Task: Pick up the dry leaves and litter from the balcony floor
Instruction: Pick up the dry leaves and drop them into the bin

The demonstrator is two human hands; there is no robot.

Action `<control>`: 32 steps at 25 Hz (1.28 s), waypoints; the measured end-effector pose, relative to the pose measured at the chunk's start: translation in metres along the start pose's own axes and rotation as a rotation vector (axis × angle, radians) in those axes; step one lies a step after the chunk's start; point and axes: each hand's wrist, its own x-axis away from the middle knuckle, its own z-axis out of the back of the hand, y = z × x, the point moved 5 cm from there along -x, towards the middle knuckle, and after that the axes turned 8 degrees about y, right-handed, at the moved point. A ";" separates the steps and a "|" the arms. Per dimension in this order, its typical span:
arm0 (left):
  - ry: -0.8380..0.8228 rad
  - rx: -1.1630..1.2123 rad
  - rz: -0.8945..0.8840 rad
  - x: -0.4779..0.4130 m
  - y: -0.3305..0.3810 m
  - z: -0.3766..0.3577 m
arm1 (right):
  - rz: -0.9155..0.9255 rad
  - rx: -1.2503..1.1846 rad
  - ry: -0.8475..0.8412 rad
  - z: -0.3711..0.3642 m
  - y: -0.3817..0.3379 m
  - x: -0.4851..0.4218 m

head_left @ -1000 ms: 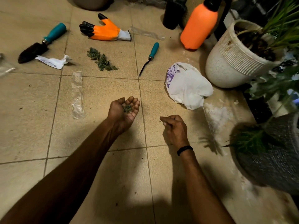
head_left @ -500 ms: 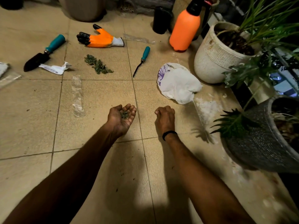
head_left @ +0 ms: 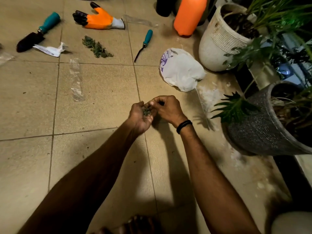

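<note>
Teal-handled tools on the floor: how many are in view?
2. A trowel lies top left beside the crumpled paper; a slim hand tool lies between the leaf pile and the white bag. More may lie off-frame.

Bare floor [head_left: 104, 105] open to my left; white bag [head_left: 182, 73] ahead and grey pot [head_left: 256, 130] crowd my right.

Orange-and-black glove [head_left: 98, 19], teal-handled trowel [head_left: 38, 32]

Left hand [head_left: 140, 116] cupped; right hand [head_left: 168, 109] pinched
</note>
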 end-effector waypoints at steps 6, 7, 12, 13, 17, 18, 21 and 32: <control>0.049 -0.031 -0.012 0.023 -0.018 0.026 | -0.107 -0.202 0.113 0.028 0.060 0.064; 0.058 -0.027 -0.011 0.027 -0.020 0.032 | -0.132 -0.133 0.115 0.032 0.076 0.078; 0.082 -0.056 0.001 0.041 -0.038 0.055 | -0.292 -0.115 0.085 0.035 0.126 0.147; 0.087 -0.063 0.003 0.042 -0.042 0.057 | -0.309 -0.099 0.118 0.032 0.131 0.155; 0.108 -0.094 -0.001 0.044 -0.056 0.064 | -0.245 -0.005 0.283 0.020 0.129 0.172; 0.110 -0.101 -0.003 0.044 -0.058 0.064 | -0.204 0.013 0.308 0.017 0.126 0.175; 0.111 -0.110 -0.015 0.043 -0.051 0.065 | -0.130 0.059 0.362 0.007 0.121 0.178; 0.088 0.015 -0.092 0.049 0.008 0.071 | -0.287 0.008 0.490 0.005 0.125 0.124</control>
